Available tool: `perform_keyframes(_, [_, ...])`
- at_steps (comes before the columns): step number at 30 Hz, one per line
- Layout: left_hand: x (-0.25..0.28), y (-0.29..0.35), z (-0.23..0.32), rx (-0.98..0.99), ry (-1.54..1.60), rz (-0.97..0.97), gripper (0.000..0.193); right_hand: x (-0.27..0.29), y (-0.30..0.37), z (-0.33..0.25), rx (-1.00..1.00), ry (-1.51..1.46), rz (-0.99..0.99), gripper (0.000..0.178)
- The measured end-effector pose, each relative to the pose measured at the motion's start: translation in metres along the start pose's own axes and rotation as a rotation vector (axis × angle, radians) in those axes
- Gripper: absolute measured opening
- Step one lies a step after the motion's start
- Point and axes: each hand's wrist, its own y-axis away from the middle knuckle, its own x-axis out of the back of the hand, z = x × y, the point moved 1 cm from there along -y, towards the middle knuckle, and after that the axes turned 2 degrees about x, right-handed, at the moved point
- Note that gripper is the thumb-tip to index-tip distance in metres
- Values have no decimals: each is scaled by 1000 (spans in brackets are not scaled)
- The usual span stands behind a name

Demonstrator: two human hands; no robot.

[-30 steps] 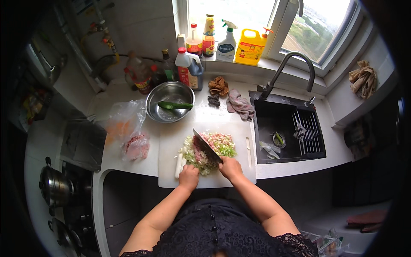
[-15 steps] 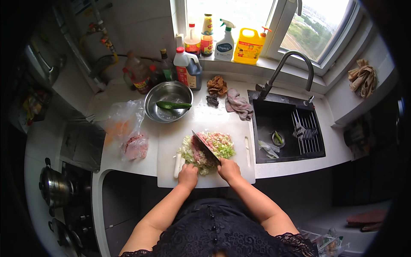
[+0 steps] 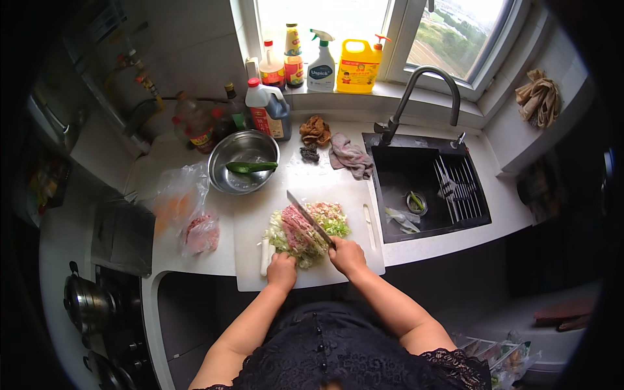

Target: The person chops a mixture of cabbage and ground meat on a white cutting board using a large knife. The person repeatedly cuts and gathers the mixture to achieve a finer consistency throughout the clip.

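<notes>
My right hand [image 3: 348,257] is closed round the handle of a kitchen knife [image 3: 310,219], its blade pointing away and to the left over a chopped pile. This pile mixes pink minced meat [image 3: 296,226] with pale and green chopped vegetables [image 3: 335,225] on a white cutting board [image 3: 250,218]. At the pile's near left edge, my left hand [image 3: 283,270] has its fingers curled in; whatever is under them is hidden. A white stalk-like piece [image 3: 264,257] lies just left of that hand.
Behind the board stands a steel bowl [image 3: 221,156] with a green cucumber-like vegetable [image 3: 252,167]. Bagged meat [image 3: 202,235] lies at left. A black sink [image 3: 426,231] is at right, with a grey cloth [image 3: 351,156] beside it. Bottles [image 3: 268,110] stand behind; pots [image 3: 88,305] sit at far left.
The knife blade now stands more edge-on, and more of the pink meat shows on its left. The whole view has shifted slightly. My left hand keeps its place beside the pile.
</notes>
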Motion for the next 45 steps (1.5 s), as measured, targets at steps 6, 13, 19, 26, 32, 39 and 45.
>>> perform_keyframes(6, [5,-2,4,-23,-5,-42,8,7,-12,16,-85,80,-64,32])
perform_keyframes(13, [5,-2,4,-22,7,-49,8,7,-14,29,-141,88,-69,34])
perform_keyframes(19, [4,-4,3,-31,7,-13,6,13,-9,23,-129,51,-41,34])
perform_keyframes(26, [2,-4,4,-9,-1,-4,1,13,-11,25,-63,63,-30,33])
perform_keyframes(32, [3,-2,2,-24,26,1,1,4,-17,27,-92,123,-108,32])
perform_keyframes(39, [4,-3,3,-21,21,4,2,-5,-15,32,-87,133,-117,34])
perform_keyframes(45, [2,-2,2,-17,2,-5,3,8,-13,21,-58,64,-84,30])
